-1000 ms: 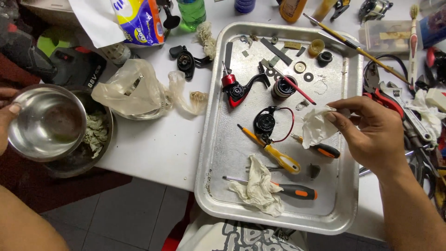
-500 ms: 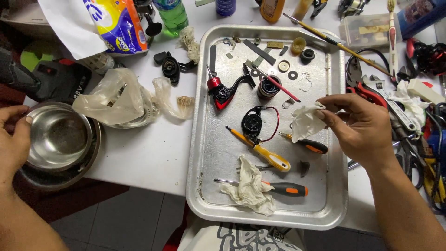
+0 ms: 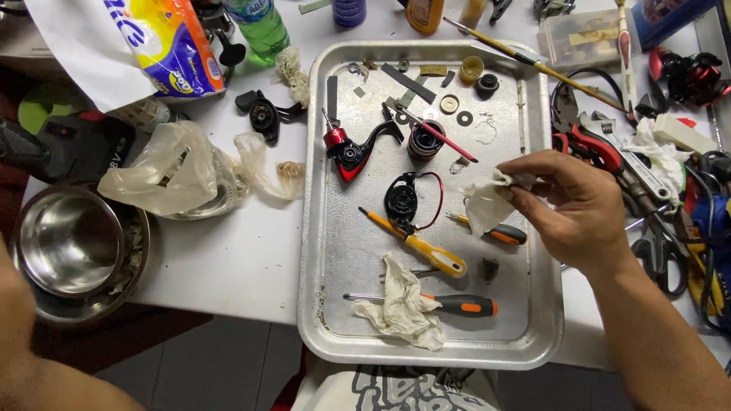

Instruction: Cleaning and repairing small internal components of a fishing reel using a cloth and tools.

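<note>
My right hand [image 3: 579, 213] is over the right side of a metal tray [image 3: 426, 354], its fingers pinching a crumpled white tissue [image 3: 483, 202] above a small orange-handled screwdriver [image 3: 506, 234]. On the tray lie a black reel part with a red wire [image 3: 402, 199], a red and black reel body [image 3: 350, 152], a yellow screwdriver [image 3: 422, 247], and a black and orange screwdriver [image 3: 457, 306] under a crumpled rag [image 3: 400, 308]. My left hand [image 3: 14, 304] shows only as a sliver at the left edge beside a steel bowl [image 3: 68, 240]; its fingers are hidden.
A clear plastic bag [image 3: 167, 171], a black reel handle [image 3: 263, 114] and a green bottle [image 3: 259, 27] sit left of the tray. Red pliers [image 3: 594, 148], scissors [image 3: 662, 259], a long brush [image 3: 533, 65] and other tools crowd the right side of the table.
My left hand has come off the steel bowl's rim and slid to the frame edge. My right hand still pinches the tissue, which is now more bunched.
</note>
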